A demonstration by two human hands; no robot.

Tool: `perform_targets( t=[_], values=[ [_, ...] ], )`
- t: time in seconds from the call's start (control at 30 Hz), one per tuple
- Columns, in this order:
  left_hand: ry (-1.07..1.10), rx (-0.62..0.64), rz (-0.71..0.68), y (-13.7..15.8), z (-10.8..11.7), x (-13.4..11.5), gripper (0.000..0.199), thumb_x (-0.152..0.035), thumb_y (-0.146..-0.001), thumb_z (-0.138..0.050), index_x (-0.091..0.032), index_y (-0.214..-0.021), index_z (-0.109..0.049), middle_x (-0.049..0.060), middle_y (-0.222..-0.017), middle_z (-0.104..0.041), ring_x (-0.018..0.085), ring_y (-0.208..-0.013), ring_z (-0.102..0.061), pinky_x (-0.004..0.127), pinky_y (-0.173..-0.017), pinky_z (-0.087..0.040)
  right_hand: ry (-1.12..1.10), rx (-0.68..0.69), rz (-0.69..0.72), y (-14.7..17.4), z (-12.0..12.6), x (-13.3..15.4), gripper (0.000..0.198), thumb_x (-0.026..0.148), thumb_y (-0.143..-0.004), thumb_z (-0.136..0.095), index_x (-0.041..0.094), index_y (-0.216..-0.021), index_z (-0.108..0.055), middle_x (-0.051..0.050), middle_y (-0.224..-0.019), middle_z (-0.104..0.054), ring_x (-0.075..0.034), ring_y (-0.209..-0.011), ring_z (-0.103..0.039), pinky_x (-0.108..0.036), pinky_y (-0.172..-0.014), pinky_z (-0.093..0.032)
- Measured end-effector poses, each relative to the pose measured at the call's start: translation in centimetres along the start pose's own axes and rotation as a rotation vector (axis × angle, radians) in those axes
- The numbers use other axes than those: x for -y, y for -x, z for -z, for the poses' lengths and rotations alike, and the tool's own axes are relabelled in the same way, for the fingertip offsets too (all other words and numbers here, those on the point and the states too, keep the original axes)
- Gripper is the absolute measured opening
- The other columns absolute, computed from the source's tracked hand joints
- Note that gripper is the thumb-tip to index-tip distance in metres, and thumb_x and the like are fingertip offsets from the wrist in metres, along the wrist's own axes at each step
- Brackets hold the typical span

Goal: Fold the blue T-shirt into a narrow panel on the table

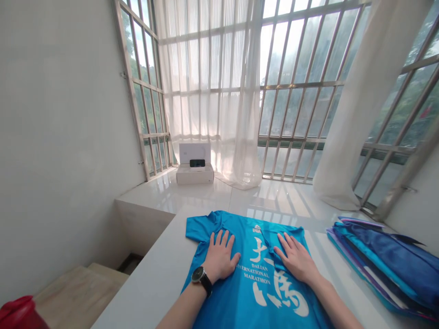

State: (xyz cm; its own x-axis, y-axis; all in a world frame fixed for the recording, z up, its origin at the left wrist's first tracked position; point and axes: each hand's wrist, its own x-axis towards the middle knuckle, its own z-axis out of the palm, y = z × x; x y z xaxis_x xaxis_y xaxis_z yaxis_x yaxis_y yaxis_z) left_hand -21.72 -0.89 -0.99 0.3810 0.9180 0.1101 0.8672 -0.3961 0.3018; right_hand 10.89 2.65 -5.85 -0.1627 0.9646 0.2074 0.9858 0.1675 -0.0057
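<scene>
Both hands flat, fingers spread, grasping nothing: left hand (pixel 219 258) with wristwatch (pixel 200 276) and right hand (pixel 297 258) press on blue marathon shirt (pixel 250 292), spread on white bench (pixel 161 278). Stack of folded blue clothes (pixel 384 262) lies right. White box (pixel 195 171) sits far by curtained window (pixel 219 82).

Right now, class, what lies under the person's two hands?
Both the left hand and right hand press flat on a blue T-shirt spread over the white table. The print beneath the palms is hidden.
</scene>
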Motion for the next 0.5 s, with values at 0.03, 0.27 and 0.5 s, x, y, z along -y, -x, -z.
perform_targets(
  t=[0.03, 0.27, 0.5],
  values=[
    [0.009, 0.007, 0.002, 0.1, 0.1, -0.4, 0.076, -0.067, -0.097, -0.019, -0.021, -0.156, -0.033, 0.014, -0.164, -0.026, 0.037, -0.153, -0.015, 0.065, -0.121, -0.004, 0.002, 0.032, -0.072, 0.2, 0.0, -0.2, 0.067, 0.060, -0.095, -0.034, 0.021, -0.148, -0.047, -0.011, -0.158, -0.041, -0.034, -0.148, -0.033, -0.054, -0.118, -0.032],
    [0.080, 0.085, 0.005, 0.4, -0.2, -3.6, 0.079, -0.068, -0.096, -0.018, -0.020, -0.158, -0.026, 0.016, -0.166, -0.018, 0.040, -0.153, -0.007, 0.073, -0.116, 0.006, -0.016, 0.157, -0.226, 2.1, 1.2, -2.9, 0.087, 0.076, -0.088, -0.031, 0.023, -0.156, -0.032, -0.008, -0.165, -0.028, -0.034, -0.151, -0.023, -0.051, -0.123, -0.022],
    [0.125, 0.232, -0.036, -2.6, 1.5, -1.8, 0.067, -0.063, -0.096, -0.033, -0.023, -0.149, -0.044, 0.014, -0.161, -0.034, 0.039, -0.150, -0.022, 0.073, -0.116, -0.011, -0.029, 0.175, -0.265, 0.5, 2.2, -2.7, 0.072, 0.061, -0.095, -0.030, 0.016, -0.147, -0.047, -0.016, -0.157, -0.043, -0.032, -0.146, -0.037, -0.046, -0.119, -0.030]
  ],
)
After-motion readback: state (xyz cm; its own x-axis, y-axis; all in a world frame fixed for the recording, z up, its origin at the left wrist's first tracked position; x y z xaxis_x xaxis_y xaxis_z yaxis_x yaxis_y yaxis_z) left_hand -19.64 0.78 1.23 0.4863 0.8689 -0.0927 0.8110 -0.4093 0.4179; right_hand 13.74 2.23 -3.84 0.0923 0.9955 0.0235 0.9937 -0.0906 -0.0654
